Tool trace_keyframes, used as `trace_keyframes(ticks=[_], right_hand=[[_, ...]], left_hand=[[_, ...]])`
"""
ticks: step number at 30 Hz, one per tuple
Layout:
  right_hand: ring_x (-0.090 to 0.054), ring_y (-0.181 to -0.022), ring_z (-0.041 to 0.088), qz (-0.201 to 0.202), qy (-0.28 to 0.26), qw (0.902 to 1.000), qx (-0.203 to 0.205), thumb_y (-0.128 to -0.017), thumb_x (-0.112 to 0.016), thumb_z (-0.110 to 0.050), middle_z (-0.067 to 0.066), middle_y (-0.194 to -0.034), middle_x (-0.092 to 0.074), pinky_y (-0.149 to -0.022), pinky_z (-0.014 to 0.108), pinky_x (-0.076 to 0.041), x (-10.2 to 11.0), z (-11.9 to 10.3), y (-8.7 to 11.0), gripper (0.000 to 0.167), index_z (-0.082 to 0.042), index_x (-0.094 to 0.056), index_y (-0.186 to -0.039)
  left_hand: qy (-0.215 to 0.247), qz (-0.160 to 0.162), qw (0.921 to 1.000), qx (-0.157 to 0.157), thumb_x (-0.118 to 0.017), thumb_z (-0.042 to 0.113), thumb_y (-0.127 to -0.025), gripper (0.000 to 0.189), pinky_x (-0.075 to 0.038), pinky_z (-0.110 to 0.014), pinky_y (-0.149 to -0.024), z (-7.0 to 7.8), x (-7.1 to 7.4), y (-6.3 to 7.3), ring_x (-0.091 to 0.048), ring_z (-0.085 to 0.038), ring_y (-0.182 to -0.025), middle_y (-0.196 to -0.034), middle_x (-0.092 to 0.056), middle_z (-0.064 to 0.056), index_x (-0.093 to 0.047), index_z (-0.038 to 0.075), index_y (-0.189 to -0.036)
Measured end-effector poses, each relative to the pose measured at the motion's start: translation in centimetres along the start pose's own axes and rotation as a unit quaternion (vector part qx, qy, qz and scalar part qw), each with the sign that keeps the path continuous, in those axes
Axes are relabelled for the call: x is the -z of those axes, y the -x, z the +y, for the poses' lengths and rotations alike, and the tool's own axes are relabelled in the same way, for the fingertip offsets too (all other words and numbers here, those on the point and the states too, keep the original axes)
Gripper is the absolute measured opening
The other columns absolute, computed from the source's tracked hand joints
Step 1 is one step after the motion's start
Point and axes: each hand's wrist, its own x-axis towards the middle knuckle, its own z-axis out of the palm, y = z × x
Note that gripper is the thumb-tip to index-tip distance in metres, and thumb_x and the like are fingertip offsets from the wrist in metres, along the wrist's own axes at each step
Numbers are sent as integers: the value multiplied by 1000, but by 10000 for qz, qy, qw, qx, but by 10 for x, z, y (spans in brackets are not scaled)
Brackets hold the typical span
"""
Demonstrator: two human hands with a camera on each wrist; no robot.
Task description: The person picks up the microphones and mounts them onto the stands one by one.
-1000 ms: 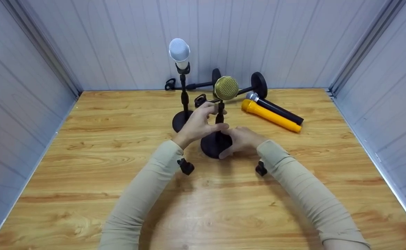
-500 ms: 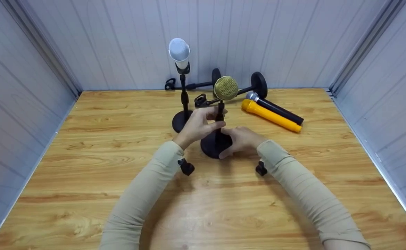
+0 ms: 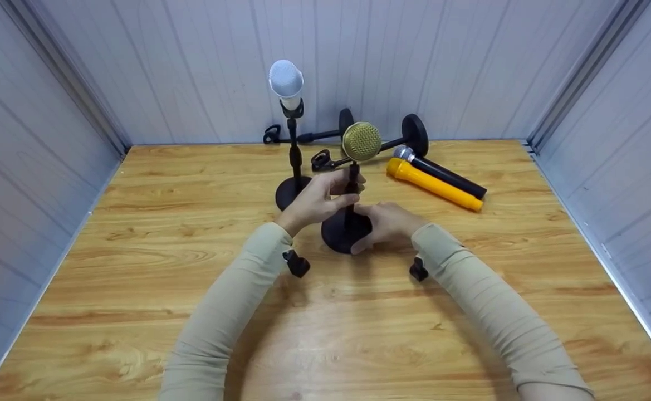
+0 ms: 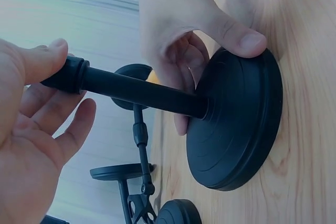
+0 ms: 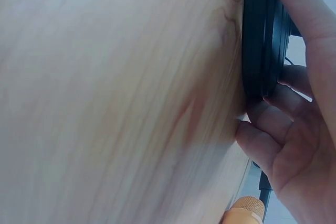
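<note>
A microphone with a round gold mesh head (image 3: 362, 141) stands upright on a black microphone stand (image 3: 336, 234) at the middle of the table. My left hand (image 3: 315, 201) pinches the stand's pole at its thick collar (image 4: 68, 75), thumb on one side and fingers behind. Low down, my right hand (image 3: 390, 224) grips the edge of the round base (image 4: 236, 124), with the thumb on its rim in the left wrist view. In the right wrist view the curled fingers (image 5: 278, 114) lie against the base's edge. The base rests on the wooden table.
Behind my left hand, a white microphone (image 3: 286, 81) stands in another black stand (image 3: 295, 156). Further back lie two black stands, with round bases (image 3: 415, 135) tipped against the wall. A yellow microphone (image 3: 435, 184) and a black one (image 3: 450, 179) lie side by side at right.
My left hand's thumb and fingers have shifted slightly on the pole, the thumb drawing back to the left. The right hand keeps its place on the base, and the stand has stayed put.
</note>
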Motion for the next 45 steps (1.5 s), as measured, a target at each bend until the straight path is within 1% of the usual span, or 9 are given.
trace_keyframes(ticks=[4,9,13,17,20,26,37,42,45], right_hand=[[-60,-108,27,-8,33,10000,65,-64,-82,-74,4,-128,-67,-102,45,-44,0,0,-1,97,-23,-56,-142],[-61,-108,28,-10,-4,10000,2,-64,-83,-73,8,-128,-66,-102,45,-46,0,-1,0,97,-18,-56,-139],[-61,-108,25,-28,-100,9999,-32,-63,-83,-74,7,-126,-67,-101,43,-46,0,-2,0,96,-19,-58,-137],[-61,-110,24,-16,-108,9999,-102,-61,-83,-75,8,-128,-66,-102,42,-45,1,-2,1,100,-19,-58,-140],[-62,-110,25,-12,-103,9999,-87,-61,-83,-75,9,-128,-67,-103,43,-46,1,-2,1,100,-18,-58,-140],[-61,-109,26,19,-148,9997,-171,-61,-83,-76,8,-128,-67,-103,43,-44,1,-2,2,101,-18,-57,-140],[-61,-113,30,31,-69,10000,20,-65,-83,-72,8,-132,-64,-103,46,-45,1,1,2,98,-17,-56,-140],[-60,-117,29,0,-164,9998,76,-67,-83,-71,8,-136,-62,-105,46,-43,1,1,1,101,-25,-49,-149],[-59,-119,28,4,-231,9997,105,-69,-84,-67,10,-138,-61,-107,45,-43,2,0,0,99,-24,-47,-151]], left_hand=[[124,-57,9999,-37,-67,0,-97,25,-53,-33,-96,-1,1,0,-67,-28,-108,-114,-68,-16,-63,-7,-121],[18,-77,10000,49,-70,4,-96,27,-52,-32,-98,0,3,0,-66,-19,-109,-117,-69,-14,-66,0,-123],[-839,56,9964,-56,-75,15,-94,31,-52,-34,-97,1,6,2,-65,-15,-110,-122,-69,-6,-69,7,-123],[-1551,370,9865,-385,-81,21,-90,28,-53,-36,-90,-1,6,3,-65,-14,-100,-110,-71,-3,-72,8,-112],[-1476,532,9863,-516,-82,17,-89,24,-54,-33,-86,-3,5,5,-67,-13,-91,-99,-72,-2,-73,6,-108],[-1424,644,9855,-660,-79,7,-89,26,-55,-33,-86,-4,0,4,-69,-13,-90,-104,-73,-4,-73,3,-114],[-1668,600,9839,-248,-78,12,-91,19,-56,-33,-87,0,-2,3,-71,-16,-94,-101,-74,-6,-70,3,-106],[-1989,524,9786,-85,-76,17,-94,25,-55,-32,-90,-3,-5,7,-72,-17,-100,-107,-73,-5,-67,5,-114],[-2327,330,9716,265,-76,18,-94,35,-54,-35,-94,-7,-6,10,-70,-24,-107,-115,-72,-7,-64,6,-125]])
